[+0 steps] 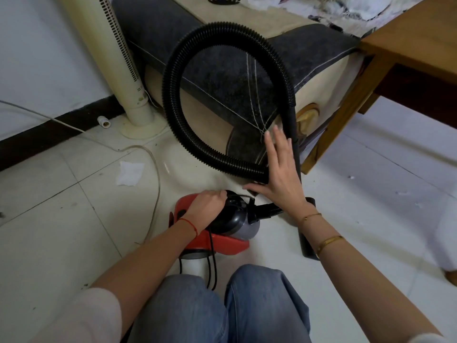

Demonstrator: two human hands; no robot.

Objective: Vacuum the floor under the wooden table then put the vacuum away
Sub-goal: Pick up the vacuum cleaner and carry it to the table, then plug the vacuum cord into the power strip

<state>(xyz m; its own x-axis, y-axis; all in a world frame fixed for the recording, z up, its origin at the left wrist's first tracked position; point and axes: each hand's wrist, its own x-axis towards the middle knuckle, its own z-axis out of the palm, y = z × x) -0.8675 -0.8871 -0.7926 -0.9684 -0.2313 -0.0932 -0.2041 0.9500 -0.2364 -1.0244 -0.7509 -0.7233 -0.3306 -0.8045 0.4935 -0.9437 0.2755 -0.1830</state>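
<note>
A small red, grey and black vacuum (230, 241) sits on the tiled floor in front of my knees. My left hand (206, 206) grips its black top handle, fingers curled over it. Its black ribbed hose (173, 78) arcs up in a big loop against the sofa and comes back down. My right hand (280, 169) is flat with straight fingers, pressing the hose's lower end and the black rigid tube (294, 125) beside it. The wooden table (408, 43) stands at the upper right, one leg reaching the floor near the tube.
A dark grey and beige sofa (222, 82) stands behind the hose. At the left are a cream tower fan (116, 58) by the wall, a white cord (153, 169) across the tiles, and a white tissue (129, 173). A black tube piece (306, 246) lies under my right forearm.
</note>
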